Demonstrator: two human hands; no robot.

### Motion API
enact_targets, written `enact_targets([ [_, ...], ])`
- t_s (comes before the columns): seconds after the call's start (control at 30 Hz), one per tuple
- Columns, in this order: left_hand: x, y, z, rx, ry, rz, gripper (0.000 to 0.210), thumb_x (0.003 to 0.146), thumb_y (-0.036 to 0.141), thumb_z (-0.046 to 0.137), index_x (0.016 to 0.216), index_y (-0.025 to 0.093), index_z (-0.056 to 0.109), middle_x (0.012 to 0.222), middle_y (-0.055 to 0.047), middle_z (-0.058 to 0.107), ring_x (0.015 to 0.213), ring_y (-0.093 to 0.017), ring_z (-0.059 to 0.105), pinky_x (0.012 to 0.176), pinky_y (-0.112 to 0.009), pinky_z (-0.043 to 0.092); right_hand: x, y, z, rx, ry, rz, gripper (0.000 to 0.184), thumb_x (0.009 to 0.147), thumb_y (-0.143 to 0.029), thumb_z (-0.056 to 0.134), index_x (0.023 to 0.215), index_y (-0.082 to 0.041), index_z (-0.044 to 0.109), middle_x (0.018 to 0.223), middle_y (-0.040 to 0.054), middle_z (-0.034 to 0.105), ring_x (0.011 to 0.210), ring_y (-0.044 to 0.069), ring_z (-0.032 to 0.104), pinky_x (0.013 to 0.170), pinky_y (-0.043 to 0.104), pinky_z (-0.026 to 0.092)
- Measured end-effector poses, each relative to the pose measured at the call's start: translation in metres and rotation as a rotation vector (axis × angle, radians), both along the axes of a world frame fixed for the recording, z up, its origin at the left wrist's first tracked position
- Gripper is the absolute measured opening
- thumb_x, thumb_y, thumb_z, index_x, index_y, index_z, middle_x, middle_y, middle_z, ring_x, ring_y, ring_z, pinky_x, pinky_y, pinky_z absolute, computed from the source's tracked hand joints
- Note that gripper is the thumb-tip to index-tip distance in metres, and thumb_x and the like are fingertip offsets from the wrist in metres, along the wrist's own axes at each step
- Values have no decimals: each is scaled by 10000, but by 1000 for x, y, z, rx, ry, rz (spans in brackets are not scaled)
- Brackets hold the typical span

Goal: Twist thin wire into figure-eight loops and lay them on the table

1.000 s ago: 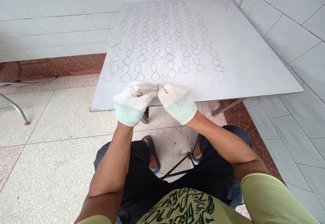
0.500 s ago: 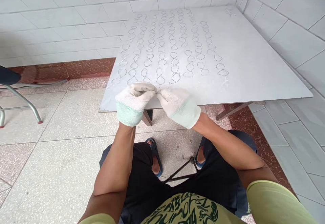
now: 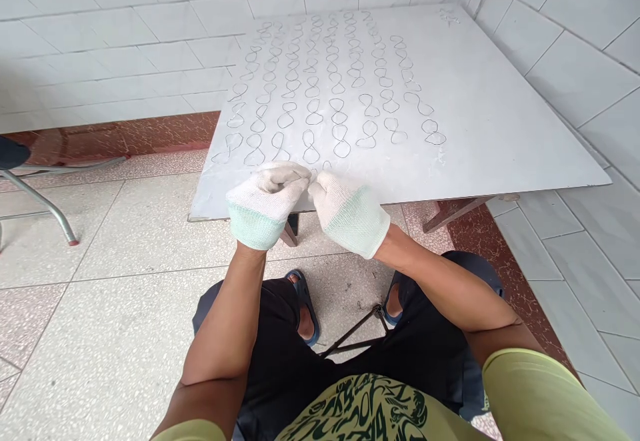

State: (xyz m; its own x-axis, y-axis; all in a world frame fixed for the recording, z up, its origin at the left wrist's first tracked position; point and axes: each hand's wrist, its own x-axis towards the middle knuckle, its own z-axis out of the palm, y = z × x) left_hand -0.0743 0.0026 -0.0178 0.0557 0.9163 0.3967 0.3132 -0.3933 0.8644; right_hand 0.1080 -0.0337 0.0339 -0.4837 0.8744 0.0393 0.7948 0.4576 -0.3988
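Both hands wear white knit gloves with pale green cuffs, and they meet above the front edge of the white board [image 3: 480,154]. My left hand [image 3: 265,197] is closed, its thumb and fingertips pinched together. Against those fingertips my right hand [image 3: 347,211] pinches too. Between them is a thin dark wire [image 3: 327,165]; a small loop of it rises just past the right fingers, and the rest is hidden by the gloves. Just beyond, figure-eight wire loops [image 3: 311,147] lie on the board in several rows.
White wall tiles [image 3: 150,24] border the board at the back and right. A wooden support [image 3: 453,214] shows under the front edge. At far left stands a metal-legged stool [image 3: 55,204] on the speckled floor. Between my feet is a dark metal frame [image 3: 350,341].
The fingertips remain together, with the right hand turned slightly. Wire that stuck up as loose strands by the right fingers now shows as a small rounded loop. My view has shifted a little.
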Motion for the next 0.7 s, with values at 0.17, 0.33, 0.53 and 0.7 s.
enact_targets([
  [0.17, 4, -2, -7, 28, 51, 48, 154, 888, 314, 740, 862, 240, 873, 982, -57, 862, 977, -275, 825, 919, -382, 683, -2, 0, 7, -140, 147, -70, 386, 1189, -174, 363, 1330, -71, 707, 1255, 164, 762, 1049, 221, 689, 855, 307, 456],
  [0.33, 11, -3, -9, 71, -12, 82, 149, 871, 270, 746, 859, 238, 890, 980, -60, 876, 984, -277, 831, 961, -408, 688, -2, 0, 16, -280, 290, -110, 426, 1215, -216, 309, 1212, -79, 712, 1074, 117, 771, 898, 176, 683, 790, 278, 470],
  [0.53, 8, 2, -8, -50, -85, 17, 160, 854, 283, 782, 937, 226, 906, 1037, -69, 881, 1021, -281, 827, 1011, -413, 660, 7, 1, 7, 52, -78, -50, 394, 1114, -95, 395, 1245, -90, 767, 1204, 186, 768, 992, 263, 702, 793, 362, 455],
  [0.7, 3, 4, -14, -90, -131, -36, 248, 809, 302, 847, 1029, 206, 911, 1070, -86, 881, 1009, -277, 824, 970, -395, 665, 11, -1, 9, 96, -186, -76, 435, 1117, -102, 372, 1274, -106, 778, 1196, 196, 781, 961, 286, 725, 734, 381, 446],
])
